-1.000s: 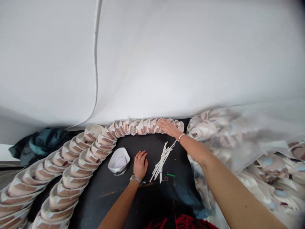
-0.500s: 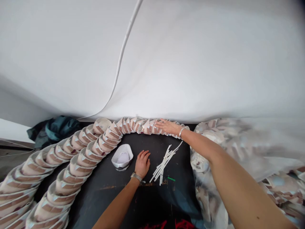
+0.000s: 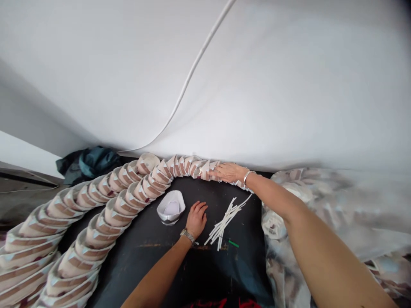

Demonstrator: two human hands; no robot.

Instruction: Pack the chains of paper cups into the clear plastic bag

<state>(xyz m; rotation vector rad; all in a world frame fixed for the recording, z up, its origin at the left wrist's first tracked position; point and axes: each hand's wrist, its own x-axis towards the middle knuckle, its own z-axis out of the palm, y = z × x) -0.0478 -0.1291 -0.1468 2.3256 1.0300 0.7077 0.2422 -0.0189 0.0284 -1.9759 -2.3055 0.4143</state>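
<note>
Currently, my right hand (image 3: 229, 172) lies spread across the far stretch of the cup row (image 3: 137, 194), my left hand (image 3: 196, 219) loosely spread on the black table (image 3: 138, 252), left of white strips (image 3: 225, 223)

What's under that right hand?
The right hand lies over a curved row of nested, brown-banded cup-shaped pieces; the bits directly beneath it are covered, so I can't see them.

Two rows of nested cups occupy the left of the table (image 3: 128, 263). The inner row (image 3: 120, 210) curves rightward before the wall (image 3: 289, 85), passing beneath the right hand (image 3: 229, 172). Within the curve lie, left to right: a single cup (image 3: 171, 208), the left hand (image 3: 195, 220), loose strips (image 3: 225, 222). A bag (image 3: 346, 205) lies at right.
</note>
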